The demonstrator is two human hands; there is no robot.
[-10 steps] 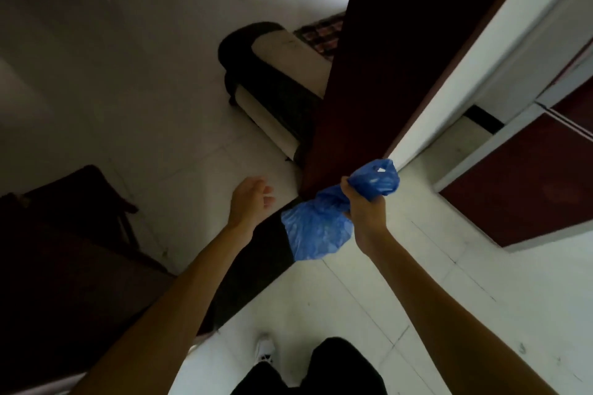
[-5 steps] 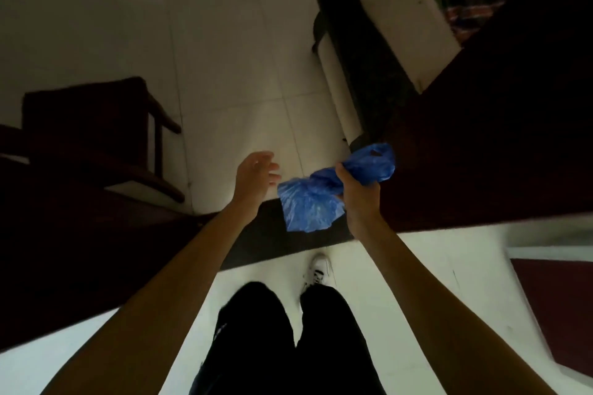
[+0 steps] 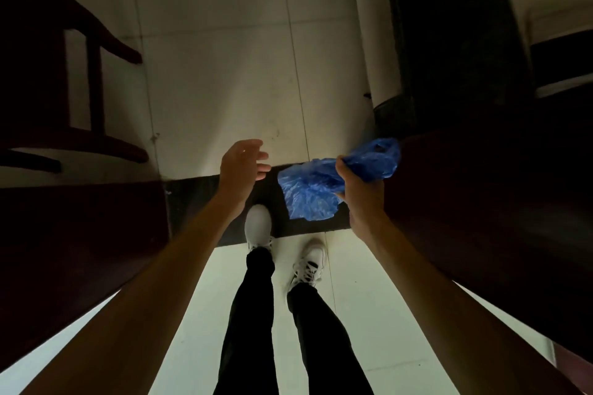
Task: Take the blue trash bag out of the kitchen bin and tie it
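A crumpled blue trash bag [image 3: 309, 194] hangs in the air above a dark threshold strip [image 3: 199, 199]. My right hand [image 3: 361, 189] is shut around the bag's gathered neck, and a loose blue end sticks out past my fingers to the right. My left hand [image 3: 242, 167] hovers just left of the bag with fingers apart, holding nothing and a short gap away from the plastic. No kitchen bin is in view.
My feet in white shoes [image 3: 258, 224] stand at the threshold on a pale tiled floor [image 3: 224, 90]. A dark wooden chair [image 3: 80, 74] stands at the left. A dark door [image 3: 481, 202] and a dark-and-white sofa end [image 3: 385, 42] are at the right.
The view has tilted down towards my feet and the threshold. My right hand keeps its hold on the bag, and my left hand stays open beside it.
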